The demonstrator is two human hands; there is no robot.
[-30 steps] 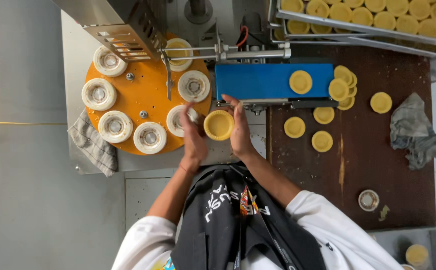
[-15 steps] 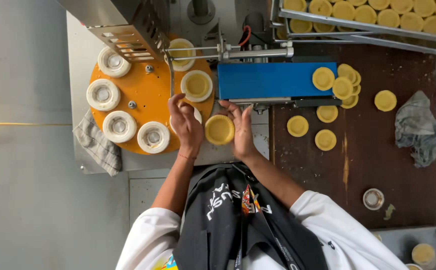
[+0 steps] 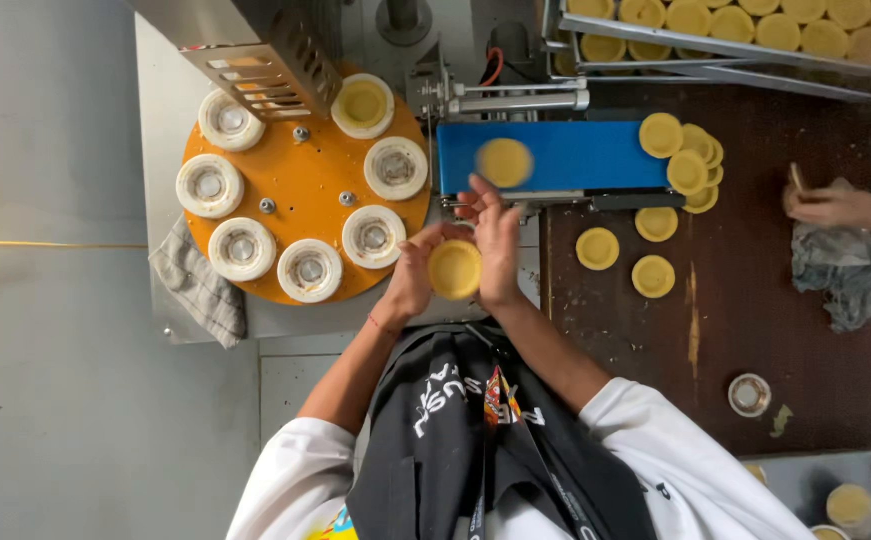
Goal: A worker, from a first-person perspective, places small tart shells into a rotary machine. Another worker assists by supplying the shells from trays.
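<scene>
Tart shell: a round yellow tart shell (image 3: 454,268) sits between the two hands, just in front of the person's chest, its open side facing the camera.
Left hand: the left hand (image 3: 413,272) cups the shell's left edge, fingers (image 3: 425,238) curled round the rim and touching it.
Right hand: the right hand (image 3: 496,245) presses on the shell's right edge, fingers closed against it and pointing away from the body.
Blurred disc: just beyond the right fingertips a yellow disc (image 3: 504,162) lies on the blue conveyor belt (image 3: 575,155); it is smeared, probably another shell in motion.
Turntable: left of the left fingers, an orange turntable (image 3: 300,190) carries white round moulds (image 3: 372,236), the nearest just beside the thumb.
Desk: right of the right hand, loose shells (image 3: 596,248) lie on the dark brown desk (image 3: 755,300).
Other person: another person's hand (image 3: 825,205) rests at the far right, by a grey cloth (image 3: 850,275).
</scene>
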